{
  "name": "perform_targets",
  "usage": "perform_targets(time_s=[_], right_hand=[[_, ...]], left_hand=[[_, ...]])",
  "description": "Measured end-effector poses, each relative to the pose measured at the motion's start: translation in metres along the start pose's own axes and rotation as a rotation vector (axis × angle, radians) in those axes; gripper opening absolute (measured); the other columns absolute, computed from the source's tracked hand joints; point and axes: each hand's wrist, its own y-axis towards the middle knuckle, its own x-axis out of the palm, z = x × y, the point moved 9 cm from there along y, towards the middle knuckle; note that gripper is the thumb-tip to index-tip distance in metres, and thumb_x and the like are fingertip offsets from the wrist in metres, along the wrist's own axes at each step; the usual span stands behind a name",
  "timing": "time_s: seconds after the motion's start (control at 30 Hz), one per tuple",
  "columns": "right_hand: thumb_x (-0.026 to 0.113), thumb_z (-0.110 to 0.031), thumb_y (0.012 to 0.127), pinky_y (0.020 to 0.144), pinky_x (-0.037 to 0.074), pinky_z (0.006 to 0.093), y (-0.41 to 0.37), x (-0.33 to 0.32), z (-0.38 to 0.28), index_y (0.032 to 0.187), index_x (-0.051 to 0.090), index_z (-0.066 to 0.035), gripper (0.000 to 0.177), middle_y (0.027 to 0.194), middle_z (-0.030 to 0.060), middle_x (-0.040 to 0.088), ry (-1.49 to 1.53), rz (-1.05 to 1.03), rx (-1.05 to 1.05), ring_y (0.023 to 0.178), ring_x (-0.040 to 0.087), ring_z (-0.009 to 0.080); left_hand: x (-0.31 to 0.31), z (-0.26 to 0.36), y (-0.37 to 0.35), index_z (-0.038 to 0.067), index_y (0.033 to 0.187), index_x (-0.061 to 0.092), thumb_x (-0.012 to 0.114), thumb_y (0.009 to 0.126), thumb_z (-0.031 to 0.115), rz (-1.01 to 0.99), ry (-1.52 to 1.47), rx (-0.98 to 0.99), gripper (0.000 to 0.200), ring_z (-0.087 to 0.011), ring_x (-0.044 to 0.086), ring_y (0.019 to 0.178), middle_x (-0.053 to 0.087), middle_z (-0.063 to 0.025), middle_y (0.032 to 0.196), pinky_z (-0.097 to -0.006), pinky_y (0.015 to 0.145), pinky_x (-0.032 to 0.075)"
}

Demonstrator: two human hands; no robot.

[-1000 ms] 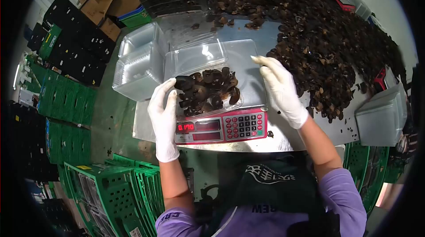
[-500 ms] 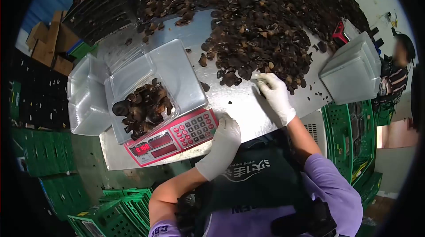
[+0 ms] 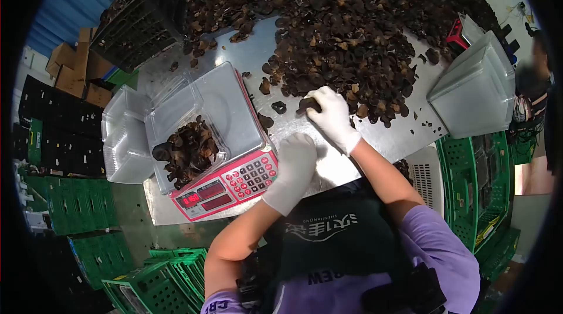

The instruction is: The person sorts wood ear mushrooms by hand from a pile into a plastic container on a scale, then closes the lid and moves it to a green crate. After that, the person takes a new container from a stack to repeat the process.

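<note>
My right hand is closed narrowly on a dark mushroom piece at the near edge of the pile. My left hand rests back-up on the steel surface, just right of the scale. I cannot tell whether it holds anything. A clear tray of mushrooms sits on the scale.

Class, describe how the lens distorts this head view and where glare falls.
Head view: the fisheye bows the table edges and blackens the corners; pale glare lies on the steel beside the right hand, closed on a fungus piece; the fungus pile is sharp.
</note>
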Motion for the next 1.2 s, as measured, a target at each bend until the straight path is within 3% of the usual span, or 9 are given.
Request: perform_targets(time_s=[0.13,0.23,0.33,0.43,0.53,0.73,0.9,1.03,1.2], right_hand=[[0.060,0.002,0.080,0.076,0.048,0.0236,-0.019,-0.019,0.043,0.110,0.063,-0.003,0.030,0.103,0.0033,0.062,0.809,0.041,0.316,0.092,0.062,0.0130],[0.059,-0.001,0.084,0.070,0.048,0.0206,-0.023,-0.028,0.051,0.114,0.058,-0.004,0.030,0.104,0.0031,0.061,1.384,-0.013,0.491,0.087,0.060,0.0088],[0.061,-0.005,0.086,0.065,0.046,0.0198,-0.016,-0.038,0.054,0.109,0.060,-0.005,0.023,0.090,0.0005,0.061,1.472,0.021,0.500,0.077,0.058,0.0068],[0.065,-0.010,0.087,0.051,0.037,0.0207,-0.013,-0.039,0.052,0.095,0.064,-0.006,0.009,0.066,-0.0051,0.054,1.183,-0.089,0.544,0.056,0.048,0.0046],[0.066,-0.014,0.084,0.054,0.043,0.0247,0.003,-0.026,0.053,0.099,0.067,-0.003,0.019,0.066,-0.0015,0.056,0.679,-0.146,0.336,0.057,0.053,0.0086],[0.065,-0.022,0.078,0.069,0.053,0.0406,0.041,0.019,0.014,0.095,0.069,-0.008,0.022,0.085,0.0118,0.066,-0.340,-0.063,-0.157,0.079,0.067,0.0276],[0.062,-0.020,0.080,0.066,0.052,0.0422,0.044,0.001,0.009,0.080,0.069,-0.012,0.011,0.078,0.0098,0.065,-0.236,0.039,-0.115,0.076,0.066,0.0285],[0.065,-0.026,0.083,0.067,0.051,0.0410,0.036,0.009,0.028,0.101,0.070,-0.013,0.023,0.088,0.0101,0.068,-0.223,-0.068,-0.039,0.080,0.067,0.0285],[0.068,-0.030,0.082,0.070,0.053,0.0419,0.042,0.035,0.015,0.106,0.067,-0.007,0.033,0.090,0.0132,0.069,-0.485,-0.270,-0.023,0.082,0.068,0.0303]], left_hand=[[-0.002,-0.048,0.036,-0.003,0.118,0.063,0.056,0.080,0.015,-0.014,0.743,-0.262,0.043,-0.0180,0.060,0.069,0.066,-0.0261,0.115,-0.0336,0.052,0.038],[0.045,-0.085,0.068,0.018,0.094,0.075,0.067,0.079,0.016,-0.645,0.324,-0.253,0.018,-0.0177,0.066,0.076,0.069,0.0019,0.085,-0.0345,0.049,0.039],[0.058,-0.088,0.074,0.019,0.092,0.076,0.067,0.078,0.017,-0.690,0.360,-0.255,0.016,-0.0164,0.066,0.073,0.069,0.0033,0.084,-0.0342,0.047,0.039],[0.062,-0.085,0.072,0.016,0.091,0.074,0.065,0.078,0.014,-0.661,0.248,-0.272,0.016,-0.0165,0.065,0.067,0.068,-0.0003,0.081,-0.0366,0.047,0.041],[-0.001,-0.068,0.057,0.004,0.084,0.064,0.059,0.076,0.007,0.031,0.295,-0.282,0.009,-0.0214,0.066,0.065,0.063,-0.0087,0.073,-0.0391,0.050,0.047],[-0.021,-0.052,0.047,0.004,0.079,0.060,0.056,0.077,0.007,0.119,0.084,-0.272,0.005,-0.0213,0.064,0.061,0.061,-0.0111,0.072,-0.0338,0.053,0.052],[-0.086,-0.066,0.002,0.002,0.089,0.058,0.065,0.079,0.007,0.393,-0.358,-0.245,0.013,-0.0250,0.064,0.071,0.060,-0.0120,0.080,-0.0336,0.067,0.052],[-0.136,-0.135,-0.072,0.006,0.097,0.061,0.069,0.073,0.004,0.618,-0.662,-0.479,0.025,-0.0297,0.064,0.081,0.062,-0.0124,0.089,-0.0388,0.074,0.052],[-0.131,-0.224,-0.159,-0.001,0.103,0.065,0.073,0.076,-0.004,0.736,-0.603,-0.819,0.029,-0.0140,0.062,0.076,0.064,-0.0080,0.092,-0.0268,0.073,0.052]])
